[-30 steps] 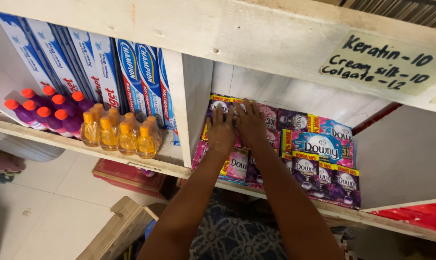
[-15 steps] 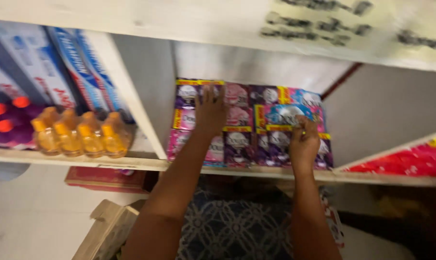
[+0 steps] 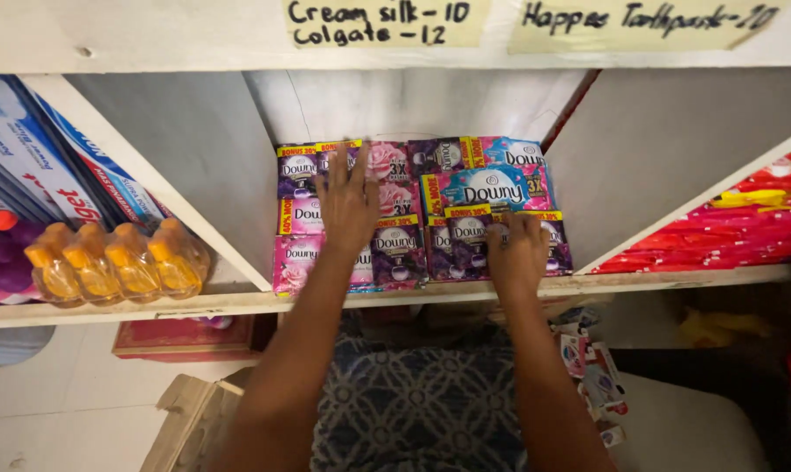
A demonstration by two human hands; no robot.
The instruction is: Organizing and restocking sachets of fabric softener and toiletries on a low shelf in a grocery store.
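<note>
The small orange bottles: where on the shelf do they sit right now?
In the head view, the orange bottles stand in the left compartment, in front of the upright toothpaste boxes, left of the sachet packs under both hands.

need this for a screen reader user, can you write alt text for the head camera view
Two bare hands press flat on rows of purple and pink sachets standing in the middle compartment of a white wooden shelf, the left hand higher than the right hand. Small yellow bottles stand in the compartment to the left, red packets lie to the right.
</note>
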